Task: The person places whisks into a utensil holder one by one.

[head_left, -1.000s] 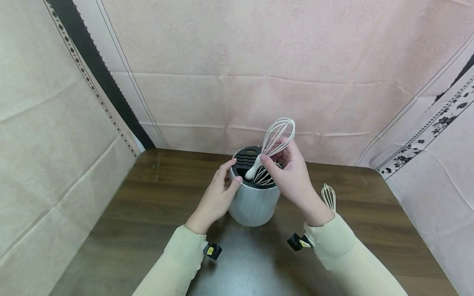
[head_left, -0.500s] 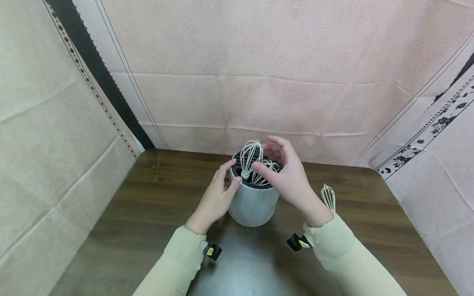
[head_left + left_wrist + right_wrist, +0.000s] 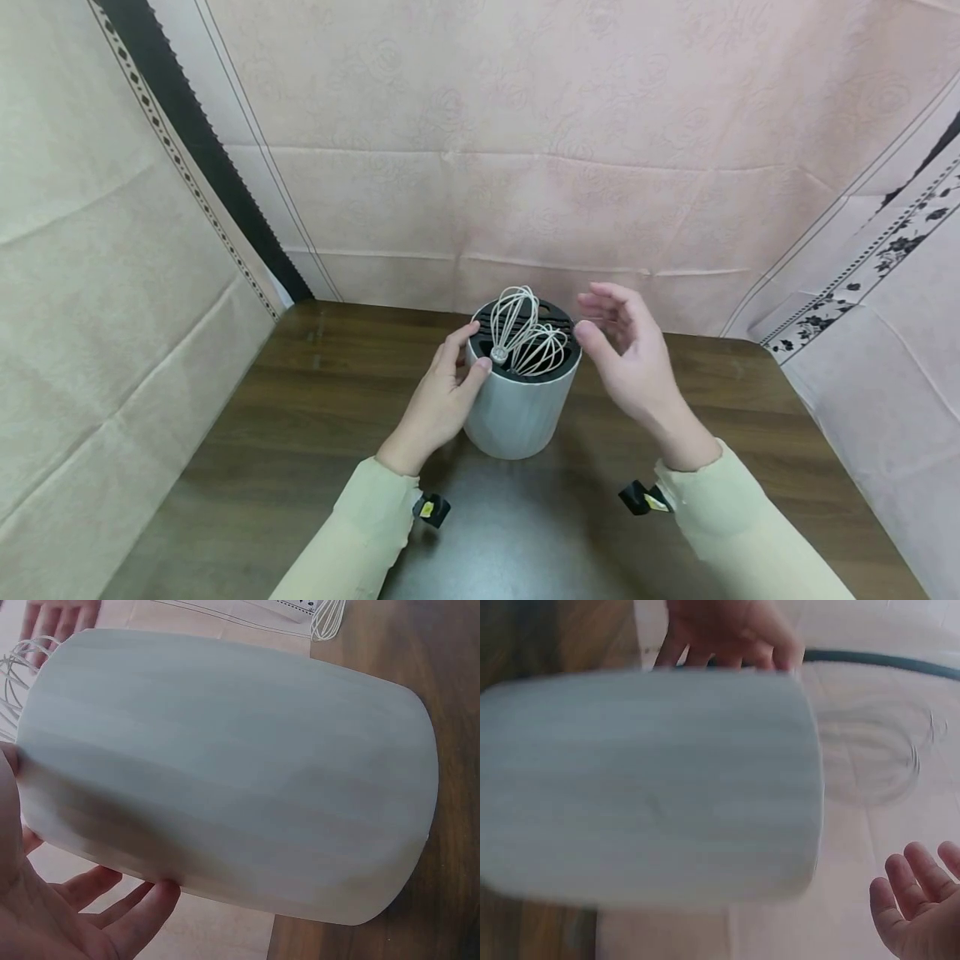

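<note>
A pale grey utensil holder [image 3: 517, 421] with a black slotted lid [image 3: 558, 315] stands upright in the head view. Two white wire whisks rise from its front opening, handles down: a taller whisk [image 3: 516, 310] and a lower whisk [image 3: 547, 345] to its right. My left hand [image 3: 433, 398] grips the holder's left side, thumb in front and fingers round the far side. Off the holder's right side, my right hand [image 3: 637, 358] holds nothing, its fingers loosely bent. In the right wrist view, the right hand [image 3: 922, 911] is apart from the blurred holder [image 3: 652, 787].
Beyond the holder, the left wrist view shows another whisk [image 3: 328, 619] on the table; my right arm hides it in the head view. The brown wooden table [image 3: 330, 417] ends at a pink cloth backdrop [image 3: 480, 167], with cloth at both sides.
The taller whisk, pinched by my right hand a second ago, has gone handle-first into the holder and been let go. My right hand has drawn away rightward. The left hand stays put.
</note>
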A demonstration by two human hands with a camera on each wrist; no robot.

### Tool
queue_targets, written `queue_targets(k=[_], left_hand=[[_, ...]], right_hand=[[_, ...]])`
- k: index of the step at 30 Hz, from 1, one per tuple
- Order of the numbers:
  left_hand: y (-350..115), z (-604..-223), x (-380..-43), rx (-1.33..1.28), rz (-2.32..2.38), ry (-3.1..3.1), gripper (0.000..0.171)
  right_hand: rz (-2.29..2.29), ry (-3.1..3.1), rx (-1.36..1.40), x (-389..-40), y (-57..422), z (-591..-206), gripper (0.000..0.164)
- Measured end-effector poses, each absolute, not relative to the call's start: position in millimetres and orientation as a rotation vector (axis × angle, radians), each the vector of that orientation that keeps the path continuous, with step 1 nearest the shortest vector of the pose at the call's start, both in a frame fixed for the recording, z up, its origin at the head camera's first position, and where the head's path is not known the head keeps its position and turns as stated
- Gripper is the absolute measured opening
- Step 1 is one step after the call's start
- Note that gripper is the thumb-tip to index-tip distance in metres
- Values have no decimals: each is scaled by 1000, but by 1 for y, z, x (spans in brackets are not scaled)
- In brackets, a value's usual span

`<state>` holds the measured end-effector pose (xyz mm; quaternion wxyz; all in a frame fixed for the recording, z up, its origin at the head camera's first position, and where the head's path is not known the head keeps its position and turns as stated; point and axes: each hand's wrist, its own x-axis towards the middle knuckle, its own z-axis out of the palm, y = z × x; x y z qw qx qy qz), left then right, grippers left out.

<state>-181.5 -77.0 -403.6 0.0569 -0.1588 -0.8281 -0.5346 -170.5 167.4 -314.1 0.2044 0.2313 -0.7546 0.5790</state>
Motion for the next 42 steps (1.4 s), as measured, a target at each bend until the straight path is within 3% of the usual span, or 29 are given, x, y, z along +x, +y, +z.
queue_targets(k=[7,18,32,42], left_hand=[[-77,-404,-182,-485,-1623,-2496,56],[-76,-402,-182,-462,-1607,-2518,54],[-77,-404,-182,-459,-1607,-2523,55],[-76,-404,-182,-443,-1593,-2544,55]], right_hand=[[1427,-2286,423,-160,211,-324,45],[1195,-2667,-15,-167,295,-396,68],[1011,-3055,-289,-166,338,-454,96],[1080,-3080,-318,-167,345,-468,80]])
